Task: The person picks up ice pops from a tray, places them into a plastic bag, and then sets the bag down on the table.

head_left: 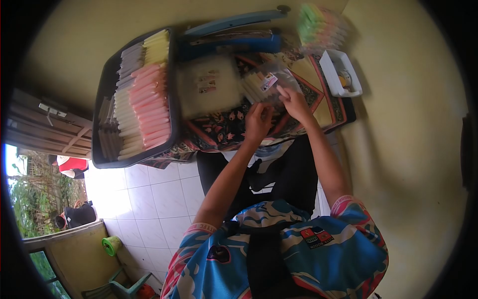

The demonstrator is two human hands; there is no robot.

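A clear plastic bag with a small printed label and pale sticks inside lies on the patterned cloth in front of me. My left hand is closed, its fingers curled at the bag's near edge. My right hand pinches the bag's right side, with the thumb pointing up along it. To the left of the bag rests a stack of clear flat bags with small printed labels, slightly blurred.
A dark tray at the left holds rows of pink, yellow, white and greyish sticks. Behind stands a long blue device with a raised arm. At right are a white plastic bin and green-and-pink packs. People are outside the doorway.
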